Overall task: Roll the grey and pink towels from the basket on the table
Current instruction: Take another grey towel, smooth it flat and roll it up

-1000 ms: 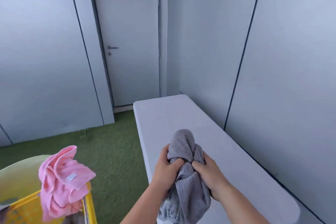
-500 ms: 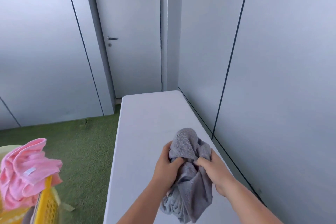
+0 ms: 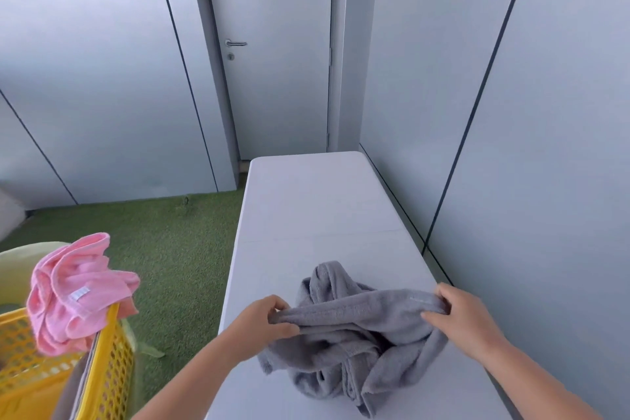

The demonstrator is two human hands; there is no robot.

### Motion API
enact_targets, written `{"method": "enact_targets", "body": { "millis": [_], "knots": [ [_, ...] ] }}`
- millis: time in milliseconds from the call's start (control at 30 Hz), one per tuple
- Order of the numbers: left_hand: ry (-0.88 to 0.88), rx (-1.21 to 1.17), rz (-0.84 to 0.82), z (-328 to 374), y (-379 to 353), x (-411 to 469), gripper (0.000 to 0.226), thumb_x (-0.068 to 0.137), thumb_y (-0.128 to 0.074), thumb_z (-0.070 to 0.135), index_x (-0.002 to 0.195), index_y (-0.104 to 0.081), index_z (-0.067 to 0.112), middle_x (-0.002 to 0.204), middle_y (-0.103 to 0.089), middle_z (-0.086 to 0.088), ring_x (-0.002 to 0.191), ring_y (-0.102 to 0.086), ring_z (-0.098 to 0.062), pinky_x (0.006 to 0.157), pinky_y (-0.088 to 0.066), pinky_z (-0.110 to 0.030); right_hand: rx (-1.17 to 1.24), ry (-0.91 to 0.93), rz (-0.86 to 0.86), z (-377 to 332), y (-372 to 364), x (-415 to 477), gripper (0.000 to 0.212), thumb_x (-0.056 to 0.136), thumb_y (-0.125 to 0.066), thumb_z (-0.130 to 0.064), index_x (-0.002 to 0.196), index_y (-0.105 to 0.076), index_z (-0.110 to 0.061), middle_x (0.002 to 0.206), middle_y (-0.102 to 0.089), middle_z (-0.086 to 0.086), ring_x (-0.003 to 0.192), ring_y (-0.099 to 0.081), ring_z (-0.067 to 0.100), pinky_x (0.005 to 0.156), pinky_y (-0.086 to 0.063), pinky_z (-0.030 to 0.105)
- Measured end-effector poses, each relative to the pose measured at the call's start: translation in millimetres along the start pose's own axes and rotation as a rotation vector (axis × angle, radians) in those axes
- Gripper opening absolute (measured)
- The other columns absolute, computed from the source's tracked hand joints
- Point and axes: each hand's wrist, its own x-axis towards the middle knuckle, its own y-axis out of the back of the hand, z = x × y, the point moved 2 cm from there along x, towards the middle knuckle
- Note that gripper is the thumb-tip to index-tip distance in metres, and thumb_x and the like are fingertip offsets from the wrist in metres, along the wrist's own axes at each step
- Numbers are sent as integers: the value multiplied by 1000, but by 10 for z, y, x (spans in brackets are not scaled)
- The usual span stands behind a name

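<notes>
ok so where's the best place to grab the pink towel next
Probably its raised upper fold, reached from above with the left hand once that frees the grey towel. The pink towel lies bunched over the yellow basket rim on that side, the fold standing free on top while the rest hangs against the basket wall.

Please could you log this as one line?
left hand, right hand: pinch grey terry towel edge | pink towel: on yellow perforated basket
</notes>
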Motion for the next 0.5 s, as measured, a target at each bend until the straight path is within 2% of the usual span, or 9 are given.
{"method": "enact_targets", "body": {
  "millis": [67, 167, 267, 367, 433, 500],
  "knots": [
    [-3, 160, 41, -87, 95, 42, 16, 75, -71, 35, 87, -60, 33, 75, -65, 3, 61, -51, -7, 56, -39, -23, -105, 33, -58, 100, 103, -5, 22, 74, -68, -31, 74, -48, -22, 64, -55, -3, 53, -41, 6, 53, -36, 27],
    [61, 364, 131, -134, 260, 46, 12, 78, -58, 23, 84, -54, 32, 69, -65, 2, 53, -55, -8, 46, -36, -24, -297, 39, -172, 286, 213, 81, 23, 71, -66, -35, 75, -46, -25, 69, -60, -8, 55, -49, 10, 51, -37, 24],
    [104, 517, 317, -202, 435, 32, 21, 82, -54, 19, 92, -53, 38, 75, -62, 8, 64, -57, -6, 53, -41, -29, -408, 1, -227, 562, 284, 217, 19, 72, -64, -29, 79, -47, -31, 70, -60, -10, 59, -54, 9, 51, -37, 23],
    [170, 481, 459, -338, 592, 35, 17, 86, -56, 23, 83, -55, 40, 80, -62, 12, 73, -58, -14, 63, -48, -33, -350, -43, -195, 746, 404, 395, 16, 77, -62, -18, 76, -53, -31, 62, -59, -7, 55, -55, 12, 51, -38, 26],
    [210, 457, 488, -374, 630, 24, 22, 91, -56, 23, 73, -54, 36, 70, -62, 10, 67, -58, -17, 57, -43, -32, -250, -51, -166, 787, 498, 566, 22, 84, -61, -16, 66, -52, -25, 55, -54, -9, 48, -45, 9, 52, -36, 29],
    [232, 380, 529, -323, 590, 19, 26, 95, -55, 21, 71, -55, 31, 65, -62, 8, 63, -58, -15, 54, -39, -30, -159, -29, -200, 775, 541, 747, 25, 88, -57, -24, 64, -49, -24, 54, -50, -10, 50, -43, 7, 56, -36, 31]
  ]
}}
